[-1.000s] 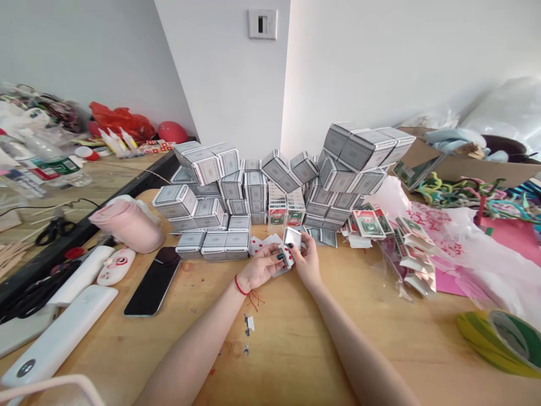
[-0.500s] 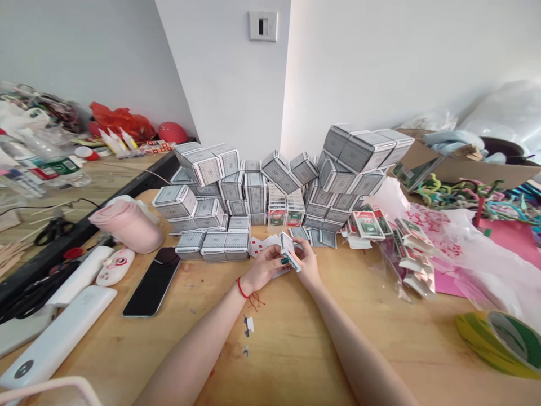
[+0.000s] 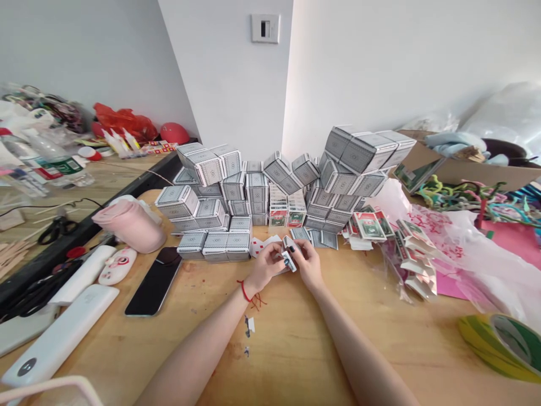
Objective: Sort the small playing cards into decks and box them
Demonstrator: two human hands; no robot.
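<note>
My left hand, with a red string bracelet at the wrist, pinches a folded playing card from the left. From the other side my right hand grips the same card, its thumb pressed on the upper part. A bent flap of the card faces me between the fingers; the rest is hidden. Loose playing cards lie face up just beyond my left hand. Others, face-down cards, lie past my right hand. Behind them rise stacked blocks of folded cards, with more card blocks piled at the right.
Card boxes and opened boxes lie at the right, near a plastic bag and a tape roll. On the left are a phone, a white power bank and a pink roll.
The card has been turned and bent between my fingers, so a pale flap now faces me. My right thumb has come onto its upper part. The surroundings are unchanged.
</note>
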